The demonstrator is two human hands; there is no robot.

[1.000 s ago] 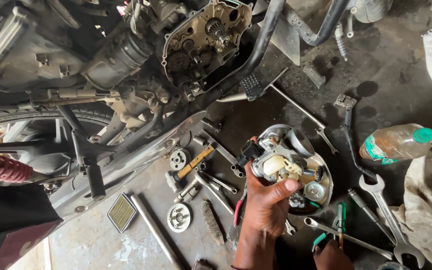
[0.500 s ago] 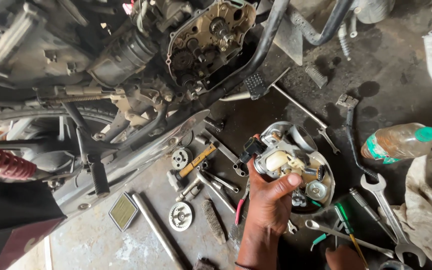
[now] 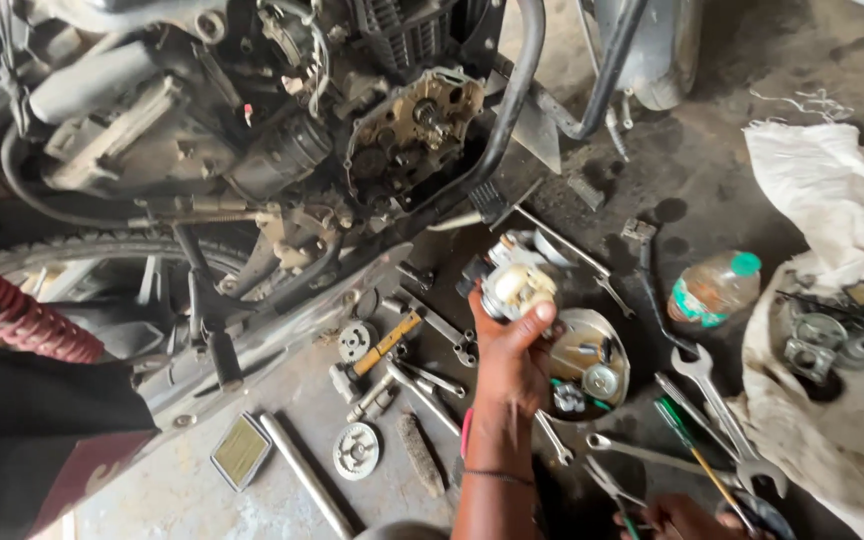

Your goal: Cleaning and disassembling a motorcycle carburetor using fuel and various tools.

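Observation:
My left hand [image 3: 508,360] is raised from the bottom centre and grips a round, greasy metal engine part [image 3: 514,283] with a pale centre. It holds the part above and just left of a shallow metal bowl [image 3: 592,330] with small parts in it. Above it is the open engine case [image 3: 414,135] of a motorcycle with exposed gears. My right hand [image 3: 680,518] is cut off by the bottom edge and lies among spanners [image 3: 720,405] and a green-shafted screwdriver [image 3: 690,450]. Whether it grips one is not visible.
The floor left of my arm holds loose gears [image 3: 356,450], a yellow-handled tool [image 3: 388,340], a metal rod [image 3: 304,488] and a square mesh filter [image 3: 241,450]. A plastic bottle with a green cap [image 3: 714,288] lies right, beside a white cloth [image 3: 852,330] with parts on it.
My left hand has lifted the round part up out of the bowl and towards the engine. The right hand stays low by the tools.

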